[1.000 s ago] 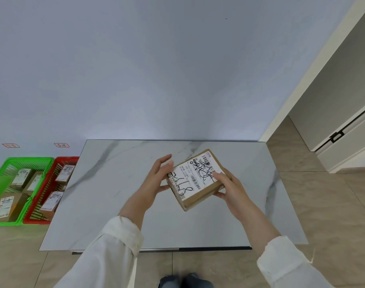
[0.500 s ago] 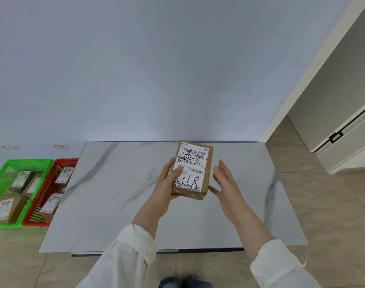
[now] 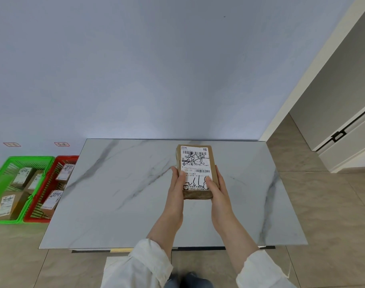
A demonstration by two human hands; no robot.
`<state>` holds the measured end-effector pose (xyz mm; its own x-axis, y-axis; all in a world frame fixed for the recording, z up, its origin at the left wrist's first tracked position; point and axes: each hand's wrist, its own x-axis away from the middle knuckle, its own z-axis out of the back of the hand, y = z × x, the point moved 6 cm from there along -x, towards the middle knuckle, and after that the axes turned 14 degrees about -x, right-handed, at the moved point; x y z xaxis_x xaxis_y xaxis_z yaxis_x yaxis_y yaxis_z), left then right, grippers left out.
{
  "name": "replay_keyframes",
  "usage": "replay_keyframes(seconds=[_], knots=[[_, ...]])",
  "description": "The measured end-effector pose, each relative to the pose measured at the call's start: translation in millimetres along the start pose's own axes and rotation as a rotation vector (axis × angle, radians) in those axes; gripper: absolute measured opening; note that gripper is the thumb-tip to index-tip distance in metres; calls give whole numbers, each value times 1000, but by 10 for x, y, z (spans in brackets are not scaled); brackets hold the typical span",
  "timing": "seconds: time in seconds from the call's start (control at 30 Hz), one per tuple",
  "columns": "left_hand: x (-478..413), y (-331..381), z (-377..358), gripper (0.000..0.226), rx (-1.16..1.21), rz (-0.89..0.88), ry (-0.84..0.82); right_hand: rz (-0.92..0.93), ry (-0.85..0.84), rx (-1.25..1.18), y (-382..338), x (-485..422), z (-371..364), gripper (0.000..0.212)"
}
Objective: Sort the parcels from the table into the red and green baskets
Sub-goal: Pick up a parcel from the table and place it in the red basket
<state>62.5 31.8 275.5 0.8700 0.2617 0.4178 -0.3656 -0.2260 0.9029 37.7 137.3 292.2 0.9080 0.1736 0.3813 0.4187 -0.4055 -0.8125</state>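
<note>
Parcel [image 3: 195,171] now sits upright at frame centre above the table [image 3: 119,196]; our right hand [image 3: 215,190], apart before, has joined our left hand [image 3: 177,188], both clamped on its sides.

Pale blue-grey wall [image 3: 135,69] behind, plain and matte. Two small red-bordered labels [image 3: 11,144] [image 3: 61,144] fixed low on wall at left, text too small to read. Beige tiled floor [image 3: 322,204] with thin grout lines. Cream door frame [image 3: 298,96] at right, running diagonally. White door panel [image 3: 347,142] with black latch [image 3: 337,136].
</note>
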Motion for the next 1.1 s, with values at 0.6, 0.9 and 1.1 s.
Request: replay_keyframes(seconds=[0.6,0.9,1.1], knots=[[-82,19,21,80,-43,-51,-1,8,6,-21,-20,-40,-63,43],[-1,-93,239,54,-9,-36,135,-38,-24,44,153,-28,-134,45],[318,-310,889,44,25,89,349,-163,-134,135,697,94,-526,46]])
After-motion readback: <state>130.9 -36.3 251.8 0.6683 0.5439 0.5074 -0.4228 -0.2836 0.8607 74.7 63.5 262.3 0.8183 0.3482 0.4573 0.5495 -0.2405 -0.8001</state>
